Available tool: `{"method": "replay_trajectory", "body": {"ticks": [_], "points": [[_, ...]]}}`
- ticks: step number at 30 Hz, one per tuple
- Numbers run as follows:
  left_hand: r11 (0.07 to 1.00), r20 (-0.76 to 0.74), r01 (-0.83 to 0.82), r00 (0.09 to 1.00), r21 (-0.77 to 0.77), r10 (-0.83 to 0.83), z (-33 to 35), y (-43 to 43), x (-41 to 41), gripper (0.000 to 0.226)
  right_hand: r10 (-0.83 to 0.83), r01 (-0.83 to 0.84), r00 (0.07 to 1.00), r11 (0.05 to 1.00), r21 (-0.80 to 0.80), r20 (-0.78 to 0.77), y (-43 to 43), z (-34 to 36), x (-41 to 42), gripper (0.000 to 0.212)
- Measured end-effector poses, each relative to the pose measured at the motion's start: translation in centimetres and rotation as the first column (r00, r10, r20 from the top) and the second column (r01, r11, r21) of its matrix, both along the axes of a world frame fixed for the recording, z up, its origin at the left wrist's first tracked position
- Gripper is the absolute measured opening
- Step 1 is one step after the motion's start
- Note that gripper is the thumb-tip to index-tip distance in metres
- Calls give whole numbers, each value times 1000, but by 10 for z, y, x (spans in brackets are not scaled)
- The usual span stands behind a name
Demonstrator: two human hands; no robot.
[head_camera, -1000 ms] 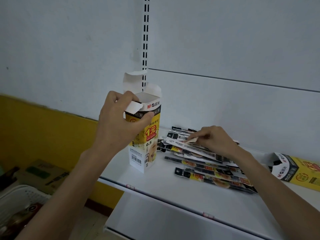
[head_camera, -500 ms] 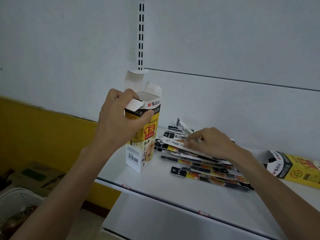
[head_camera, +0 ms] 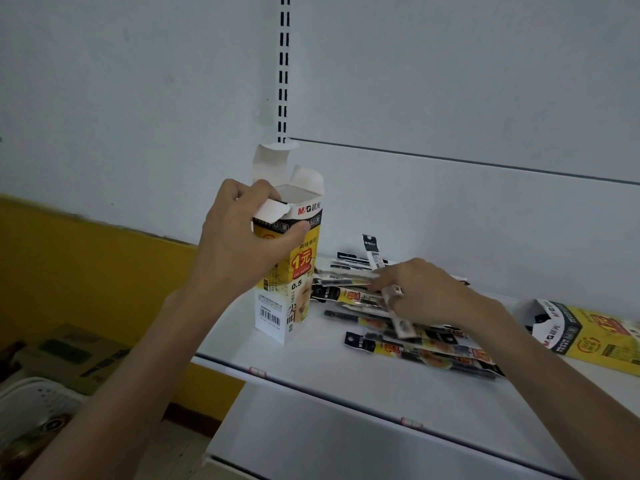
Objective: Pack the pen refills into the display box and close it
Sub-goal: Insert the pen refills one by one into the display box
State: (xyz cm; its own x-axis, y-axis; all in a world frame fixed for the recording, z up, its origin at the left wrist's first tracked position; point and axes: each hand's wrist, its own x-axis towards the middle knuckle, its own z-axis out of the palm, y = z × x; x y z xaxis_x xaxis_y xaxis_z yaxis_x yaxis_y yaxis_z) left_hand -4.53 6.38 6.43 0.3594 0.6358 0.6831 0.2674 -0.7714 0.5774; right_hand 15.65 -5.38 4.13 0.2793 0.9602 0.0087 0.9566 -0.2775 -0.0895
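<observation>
While left grip (head_camera: 239,244) holds box (head_camera: 294,299), refills (head_camera: 415,351) lie beside

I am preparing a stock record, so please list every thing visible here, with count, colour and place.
shelf: 1, white, centre
display box: 1, yellow-white-black, upright on shelf, flaps open
pen refills: pile, count unclear, black-yellow, right of display box
second box: 1, yellow-black, lying at right edge
slotted rail: 1, black slots, wall above
carton: 1, brown, lower left
basket: 1, white, lower left
left hand: grips display box top
right hand: pinches pen refills
</observation>
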Motion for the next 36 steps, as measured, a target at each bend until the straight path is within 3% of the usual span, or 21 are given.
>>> {"method": "replay_trajectory", "body": {"ticks": [4,8,12,15,19,21,23,26,28,31,33,36], "points": [[1000,-15,-1,1000,15,1,0,-1,1,26,-89,111,981,985,129,-170,-6,-6,7,33],[1000,-21,9,1000,5,-9,1,-2,2,27,-193,210,968,973,97,-160,-11,-4,11,11],[1000,-34,9,999,1,-9,3,-3,3,28,-266,287,955,943,168,-133,-1,-6,13,26],[1000,-63,14,998,-4,-14,6,-2,1,28,-326,331,935,943,18,-138,13,-8,16,54],[999,-84,25,996,-20,-27,9,-1,-5,28,-326,338,903,941,-5,-278,23,-4,27,47],[999,-93,38,995,-27,-40,10,-2,-8,28,-254,289,905,956,53,-342,22,6,28,33],[997,-100,64,993,-43,-68,11,-3,-11,27,-144,284,870,928,241,-471,18,27,22,11],[991,-125,99,986,-91,-110,13,-3,-14,32,209,310,685,783,539,-698,7,75,-8,12],[990,-170,92,979,-108,-110,16,-2,-15,39,451,258,535,718,646,-715,0,104,-31,16],[989,-218,89,969,-116,-112,21,-1,-15,37,656,195,388,628,754,-647,4,128,-55,23],[990,-214,79,971,-121,-103,23,-2,-14,31,700,217,380,568,794,-604,13,134,-62,15],[992,-201,79,975,-99,-98,20,-4,-11,31,671,249,483,511,823,-563,32,132,-70,9]]}}
